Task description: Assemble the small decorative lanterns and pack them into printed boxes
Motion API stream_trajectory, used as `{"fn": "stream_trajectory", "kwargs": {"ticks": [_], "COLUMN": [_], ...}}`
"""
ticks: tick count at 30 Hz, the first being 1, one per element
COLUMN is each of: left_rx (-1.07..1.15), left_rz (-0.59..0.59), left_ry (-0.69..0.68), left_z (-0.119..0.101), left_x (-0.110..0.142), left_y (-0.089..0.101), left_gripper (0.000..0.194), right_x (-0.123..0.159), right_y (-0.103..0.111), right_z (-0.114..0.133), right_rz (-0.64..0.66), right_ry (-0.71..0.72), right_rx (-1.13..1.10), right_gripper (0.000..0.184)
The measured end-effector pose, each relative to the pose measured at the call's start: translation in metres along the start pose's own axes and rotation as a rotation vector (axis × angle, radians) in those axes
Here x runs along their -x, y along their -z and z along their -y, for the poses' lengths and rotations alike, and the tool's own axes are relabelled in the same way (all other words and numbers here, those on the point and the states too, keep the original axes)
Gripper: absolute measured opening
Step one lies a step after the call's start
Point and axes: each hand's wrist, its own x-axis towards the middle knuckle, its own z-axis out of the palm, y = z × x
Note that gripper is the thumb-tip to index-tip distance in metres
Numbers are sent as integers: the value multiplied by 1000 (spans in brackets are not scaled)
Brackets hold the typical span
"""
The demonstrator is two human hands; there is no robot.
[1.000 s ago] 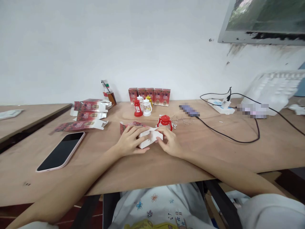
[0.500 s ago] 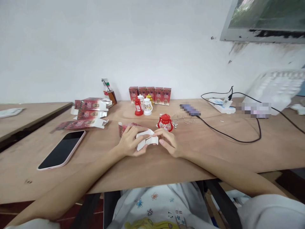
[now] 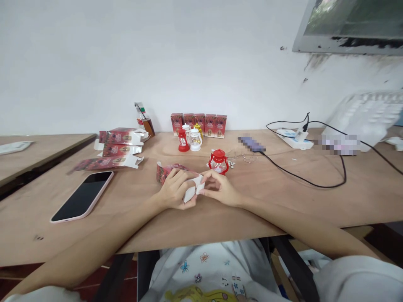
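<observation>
A small red printed carton lies on its side, its white flap end turned toward my right. My left hand wraps round the carton's body and covers much of it. With thumb and fingers my right hand pinches a white flap at that end. Just behind my right hand stands a red toy lantern with a clear middle. Further back are another red lantern, a white lantern, a second white one and a gold one, partly hidden.
Several red boxes stand along the wall. Unfolded cartons and a phone lie at left. Wire pieces and small discs are beside the lantern. A cabled phone, power strip and white basket are at right.
My right hand has moved slightly left and closed on the white flap, which now lies more folded against the carton's end. My left hand keeps its hold.
</observation>
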Motion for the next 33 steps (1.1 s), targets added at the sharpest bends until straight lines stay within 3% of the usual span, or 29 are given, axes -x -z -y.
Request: {"fn": "stream_trajectory", "kwargs": {"ticks": [6,9,13,20,29,33], "left_rx": [12,0,-2,-31,-64,-34], "left_rz": [125,171,140,61,76,119], "left_ry": [-28,-38,-72,-100,-87,-49], "left_z": [6,11,10,7,5,7], "left_x": [-1,0,0,-4,-3,-2], "left_y": [-1,-3,-1,0,-1,-1], "left_gripper": [50,47,36,44,45,55], "right_x": [-4,-5,-5,-4,-2,-3], "right_y": [4,5,4,2,0,1], "right_z": [-6,-8,-5,-2,-2,-6], "right_rz": [-84,-121,-123,-118,-146,-166], "right_ry": [-77,-113,-139,-132,-123,-121], "right_rx": [-69,-72,-85,-89,-53,-25], "right_gripper": [37,41,40,39,34,32]}}
